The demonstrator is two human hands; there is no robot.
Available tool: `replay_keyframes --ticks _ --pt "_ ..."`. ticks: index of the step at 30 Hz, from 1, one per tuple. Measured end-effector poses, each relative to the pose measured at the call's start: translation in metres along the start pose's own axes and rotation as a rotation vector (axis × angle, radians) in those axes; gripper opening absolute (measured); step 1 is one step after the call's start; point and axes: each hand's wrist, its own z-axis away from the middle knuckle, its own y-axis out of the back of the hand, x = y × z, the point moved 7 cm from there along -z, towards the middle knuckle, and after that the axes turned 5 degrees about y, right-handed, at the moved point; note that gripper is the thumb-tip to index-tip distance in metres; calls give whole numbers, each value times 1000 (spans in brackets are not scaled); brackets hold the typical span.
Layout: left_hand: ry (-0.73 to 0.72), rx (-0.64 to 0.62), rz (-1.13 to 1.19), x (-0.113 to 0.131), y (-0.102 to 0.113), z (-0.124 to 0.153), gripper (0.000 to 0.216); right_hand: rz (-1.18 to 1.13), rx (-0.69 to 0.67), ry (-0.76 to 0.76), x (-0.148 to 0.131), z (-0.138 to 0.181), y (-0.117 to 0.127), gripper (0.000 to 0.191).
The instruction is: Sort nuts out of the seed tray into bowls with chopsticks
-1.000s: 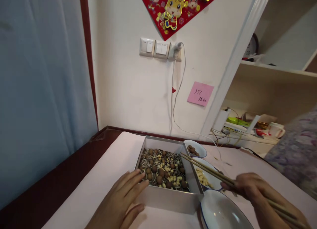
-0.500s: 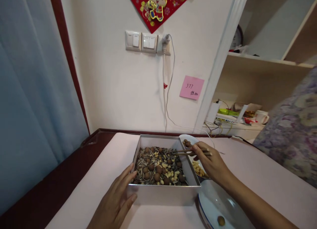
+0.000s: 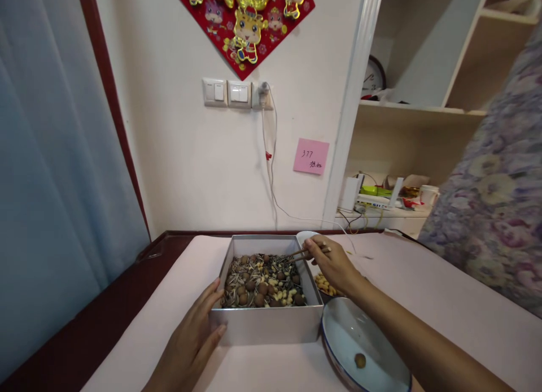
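Note:
A silver-grey open box holds striped sunflower seeds, round brown nuts and pale shelled peanuts, all mixed. My left hand rests against the box's near left corner, fingers apart and holding nothing. In my right hand is a pair of wooden chopsticks, gripped above the box's right wall. Their tips reach down to the seeds near the far right corner. Whether they pinch anything is too small to tell. Peanuts lie in a dish partly hidden beneath this hand.
A large white bowl with a blue rim stands at the near right, one round nut inside. Behind my right hand shows another white bowl. A white cable runs down the wall onto the table. At right hangs flowered cloth.
The view has tilted up and shifted right. My right hand has moved slightly left towards the box, and the chopsticks slope more steeply. My left hand stays at the box corner.

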Motion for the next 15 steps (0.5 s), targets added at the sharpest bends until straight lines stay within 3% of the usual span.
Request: replay_keyframes --ticks 10,15 --pt "-22 -16 -19 -6 3 -1 54 68 -20 91 -5 -16 -8 34" --pt "-51 1 -26 -11 3 -2 57 22 10 96 3 -20 -1 36"
